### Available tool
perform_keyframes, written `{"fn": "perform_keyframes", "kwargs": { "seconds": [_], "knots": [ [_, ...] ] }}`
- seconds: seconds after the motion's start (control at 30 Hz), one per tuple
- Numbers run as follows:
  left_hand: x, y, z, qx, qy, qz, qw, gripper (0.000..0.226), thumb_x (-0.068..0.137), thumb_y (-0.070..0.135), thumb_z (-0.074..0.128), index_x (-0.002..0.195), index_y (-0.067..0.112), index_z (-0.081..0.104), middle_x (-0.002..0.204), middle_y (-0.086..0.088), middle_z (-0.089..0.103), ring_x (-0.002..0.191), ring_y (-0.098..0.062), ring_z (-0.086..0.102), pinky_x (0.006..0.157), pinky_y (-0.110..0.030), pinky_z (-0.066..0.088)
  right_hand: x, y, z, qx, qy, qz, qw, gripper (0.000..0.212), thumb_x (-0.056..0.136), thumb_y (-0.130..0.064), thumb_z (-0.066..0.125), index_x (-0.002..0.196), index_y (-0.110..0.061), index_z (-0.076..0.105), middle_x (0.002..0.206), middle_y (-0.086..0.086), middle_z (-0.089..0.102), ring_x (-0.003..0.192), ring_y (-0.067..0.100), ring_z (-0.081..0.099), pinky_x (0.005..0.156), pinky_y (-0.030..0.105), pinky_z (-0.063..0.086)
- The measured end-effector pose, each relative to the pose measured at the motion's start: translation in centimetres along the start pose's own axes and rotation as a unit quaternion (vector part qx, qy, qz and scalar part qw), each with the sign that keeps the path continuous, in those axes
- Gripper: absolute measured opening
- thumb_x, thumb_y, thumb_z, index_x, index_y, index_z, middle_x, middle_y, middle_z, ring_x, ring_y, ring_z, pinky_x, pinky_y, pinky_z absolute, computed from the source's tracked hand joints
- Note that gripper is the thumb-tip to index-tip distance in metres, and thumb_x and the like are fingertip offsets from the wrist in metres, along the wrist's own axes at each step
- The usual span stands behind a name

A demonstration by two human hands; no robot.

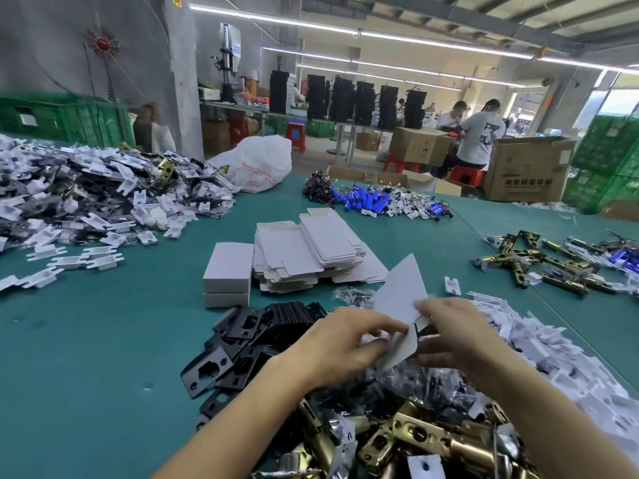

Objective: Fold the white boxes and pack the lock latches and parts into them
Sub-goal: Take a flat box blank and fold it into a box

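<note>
Both my hands hold one white box (401, 299) just above the table; it stands tilted, its far end pointing up. My left hand (340, 344) pinches its lower left flap, my right hand (456, 333) grips its right side. A stack of flat white box blanks (304, 254) lies beyond, with two folded white boxes (228, 271) stacked at its left. Brass lock latches (425, 440) lie heaped under my forearms. Black strike plates (235, 347) are piled at the left of my hands. Small bagged parts (418, 382) sit below the box.
The green table (103, 357) carries white plastic inserts at the right (539, 350) and a big mixed heap at far left (86, 195). More brass latches (532, 264) lie at the right, blue batteries (366, 198) at the back. People sit among cartons behind the table.
</note>
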State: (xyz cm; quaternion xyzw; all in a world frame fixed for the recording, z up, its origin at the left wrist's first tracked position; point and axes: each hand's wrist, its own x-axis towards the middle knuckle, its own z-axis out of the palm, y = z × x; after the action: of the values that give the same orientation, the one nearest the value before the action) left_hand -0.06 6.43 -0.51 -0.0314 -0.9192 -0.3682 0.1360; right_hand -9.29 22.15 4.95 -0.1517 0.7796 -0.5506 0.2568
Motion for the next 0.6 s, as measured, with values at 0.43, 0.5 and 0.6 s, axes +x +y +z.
{"fn": "perform_keyframes", "kwargs": {
  "seconds": [0.43,0.5,0.6],
  "knots": [
    [0.8,2.8,-2.0,-0.362,0.234,-0.137,0.892,0.088,0.038,0.060,0.086,0.116,0.048,0.046,0.115,0.008,0.066,0.101,-0.003,0.066,0.085,-0.023,0.055,-4.5,-2.8,1.9,-0.381,-0.084,-0.265,0.882,0.015,0.094,-0.027,0.063,0.090,-0.042,0.060,0.093,-0.014,0.072,0.076,-0.010,0.062,0.069,0.010,0.045],
    [0.5,2.1,-2.3,-0.206,0.284,-0.116,0.929,0.095,0.039,0.064,0.086,0.122,0.052,0.042,0.120,0.015,0.056,0.109,-0.003,0.057,0.088,-0.022,0.049,-4.9,-2.4,1.1,-0.401,-0.089,-0.237,0.880,0.024,0.093,-0.040,0.061,0.116,-0.037,0.065,0.111,-0.016,0.069,0.090,-0.007,0.064,0.084,0.019,0.051],
    [-0.2,1.2,-2.6,0.059,0.295,-0.108,0.947,0.121,0.045,0.066,0.083,0.144,0.038,0.019,0.119,0.017,0.031,0.112,-0.006,0.032,0.095,-0.026,0.034,-5.3,-1.9,0.2,-0.318,-0.001,-0.251,0.914,0.043,0.088,-0.047,0.062,0.131,-0.043,0.055,0.110,-0.020,0.066,0.085,-0.008,0.066,0.075,0.019,0.053]
  ]
}}
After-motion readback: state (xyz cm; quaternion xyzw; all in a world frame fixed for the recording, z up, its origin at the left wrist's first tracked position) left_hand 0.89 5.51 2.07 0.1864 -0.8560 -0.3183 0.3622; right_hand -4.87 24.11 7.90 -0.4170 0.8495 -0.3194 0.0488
